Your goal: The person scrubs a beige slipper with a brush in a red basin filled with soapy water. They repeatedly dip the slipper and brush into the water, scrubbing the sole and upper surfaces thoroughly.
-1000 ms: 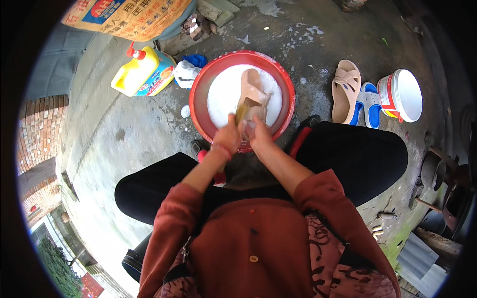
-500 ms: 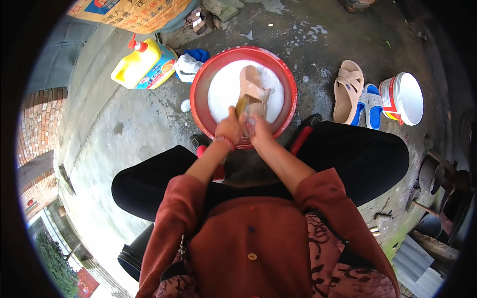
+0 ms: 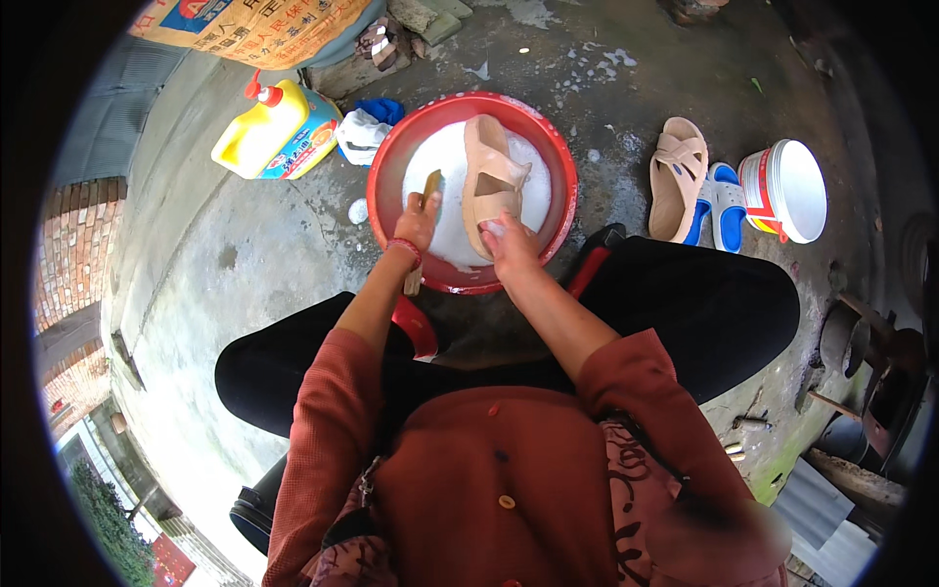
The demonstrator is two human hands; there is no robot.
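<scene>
My right hand [image 3: 510,245] grips a beige slipper [image 3: 481,161] by its near end, thumb on the upper side. The slipper is tilted over the red basin [image 3: 567,196], its crossed straps facing right. White suds [image 3: 435,152] fill the basin below it. Over the basin's left side, my left hand [image 3: 417,223] is closed round a yellowish-brown scrubbing brush [image 3: 432,184]. One end of the brush sticks up past my fingers and the other shows below my wrist. The brush is apart from the slipper.
A yellow pump jug [image 3: 279,127] stands left of the basin beside white and blue cloths [image 3: 362,137]. To the right lie another beige slipper [image 3: 677,181] and blue-and-grey slippers [image 3: 726,207], next to a white bucket [image 3: 797,191]. A printed sack [image 3: 264,29] is at the far left.
My left hand has moved left with the brush, away from the slipper. The slipper has been lifted and tilted in my right hand, so more of its side shows.
</scene>
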